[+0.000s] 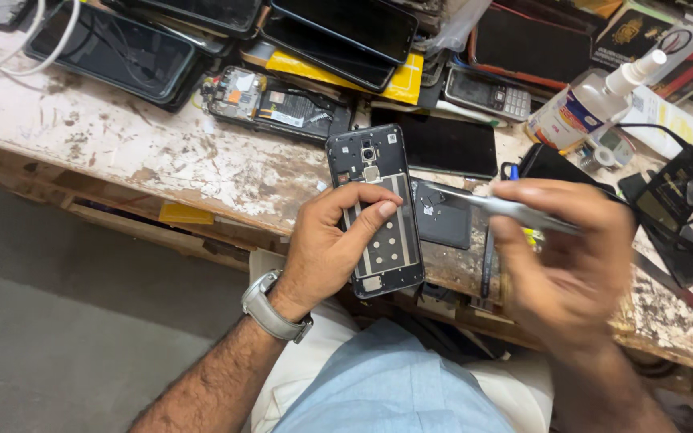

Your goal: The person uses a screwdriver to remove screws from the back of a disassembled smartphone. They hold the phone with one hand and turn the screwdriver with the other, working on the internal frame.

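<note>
My left hand (326,244) grips an opened black phone frame (374,180) by its lower half, back side up, with the camera hole and inner plate showing. A grey watch sits on that wrist. My right hand (567,256), blurred by motion, holds a slim silver tool (483,202) that points left toward the phone's right edge. Its tip lies just right of the frame, over a small dark phone part (443,216) on the bench.
The worn white workbench (138,144) carries several phones and screens (114,48) along the back, an exposed phone board (278,104), a keypad phone (489,92), a white spray bottle (591,100), black-framed glasses (683,200) and cables. The bench edge runs diagonally before my lap.
</note>
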Action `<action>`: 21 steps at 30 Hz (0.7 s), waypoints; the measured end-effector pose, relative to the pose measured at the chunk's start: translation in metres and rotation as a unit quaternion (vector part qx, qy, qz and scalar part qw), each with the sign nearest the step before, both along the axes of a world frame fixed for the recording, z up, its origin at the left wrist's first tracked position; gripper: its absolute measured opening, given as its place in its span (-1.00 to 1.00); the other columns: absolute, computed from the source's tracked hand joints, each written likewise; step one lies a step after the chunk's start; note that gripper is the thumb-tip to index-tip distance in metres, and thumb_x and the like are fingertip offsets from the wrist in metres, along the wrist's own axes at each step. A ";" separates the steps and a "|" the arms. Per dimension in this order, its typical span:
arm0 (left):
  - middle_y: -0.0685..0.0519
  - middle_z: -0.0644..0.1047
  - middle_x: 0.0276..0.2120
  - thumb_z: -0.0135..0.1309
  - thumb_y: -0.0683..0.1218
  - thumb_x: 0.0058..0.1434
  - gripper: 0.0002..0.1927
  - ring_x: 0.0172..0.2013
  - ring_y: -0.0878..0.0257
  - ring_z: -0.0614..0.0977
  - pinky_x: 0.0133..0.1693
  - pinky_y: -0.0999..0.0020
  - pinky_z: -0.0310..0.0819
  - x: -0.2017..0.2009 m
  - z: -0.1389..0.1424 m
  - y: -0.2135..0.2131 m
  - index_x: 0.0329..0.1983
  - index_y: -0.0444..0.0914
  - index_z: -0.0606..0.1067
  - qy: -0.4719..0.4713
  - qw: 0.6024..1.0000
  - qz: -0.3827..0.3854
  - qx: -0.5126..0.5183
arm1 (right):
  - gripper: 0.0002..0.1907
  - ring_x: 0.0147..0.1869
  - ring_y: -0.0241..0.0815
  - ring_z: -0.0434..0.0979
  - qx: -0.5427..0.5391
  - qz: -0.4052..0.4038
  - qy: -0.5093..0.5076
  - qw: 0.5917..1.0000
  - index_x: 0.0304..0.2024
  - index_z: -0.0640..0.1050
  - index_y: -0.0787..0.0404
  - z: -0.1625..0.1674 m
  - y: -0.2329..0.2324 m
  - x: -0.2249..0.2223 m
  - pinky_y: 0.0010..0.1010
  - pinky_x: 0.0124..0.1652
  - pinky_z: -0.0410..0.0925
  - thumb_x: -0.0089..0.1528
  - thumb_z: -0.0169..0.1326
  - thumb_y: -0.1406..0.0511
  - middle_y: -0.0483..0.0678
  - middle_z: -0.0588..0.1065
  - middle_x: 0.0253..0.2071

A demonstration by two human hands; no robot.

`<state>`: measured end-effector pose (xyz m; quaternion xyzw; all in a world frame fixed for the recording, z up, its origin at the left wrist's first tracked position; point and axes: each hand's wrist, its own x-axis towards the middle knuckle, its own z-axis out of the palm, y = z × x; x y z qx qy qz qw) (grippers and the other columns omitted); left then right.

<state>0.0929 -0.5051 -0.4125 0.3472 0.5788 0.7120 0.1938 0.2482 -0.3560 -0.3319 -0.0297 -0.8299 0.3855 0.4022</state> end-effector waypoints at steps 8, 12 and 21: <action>0.13 0.67 -0.26 0.15 -0.13 0.38 -0.85 -0.23 0.46 0.63 -0.17 0.52 0.55 0.002 0.000 0.004 -0.10 -0.29 0.64 -0.031 0.999 0.001 0.025 | -0.68 0.11 -0.25 0.62 -0.070 -0.021 -0.008 0.997 0.12 0.35 0.27 0.003 0.007 0.030 -0.57 0.07 0.54 0.40 0.15 0.55 0.10 0.53 0.04; 0.11 0.68 -0.23 0.17 -0.15 0.36 -0.84 -0.23 0.45 0.63 -0.16 0.53 0.56 0.006 -0.002 0.003 -0.07 -0.30 0.66 -0.075 0.996 -0.018 0.051 | -0.72 0.10 -0.26 0.62 -0.106 0.000 -0.045 0.993 0.09 0.38 0.31 -0.019 0.004 0.022 -0.58 0.01 0.52 0.39 0.14 0.55 0.09 0.53 0.06; 0.12 0.67 -0.26 0.17 -0.13 0.36 -0.84 -0.25 0.44 0.65 -0.20 0.52 0.58 0.007 0.004 0.001 -0.10 -0.30 0.64 -0.065 0.996 -0.045 0.036 | -0.72 0.16 -0.24 0.59 -0.074 0.037 -0.092 0.992 0.07 0.41 0.34 -0.024 0.001 0.008 -0.49 0.10 0.52 0.34 0.12 0.55 0.09 0.53 0.07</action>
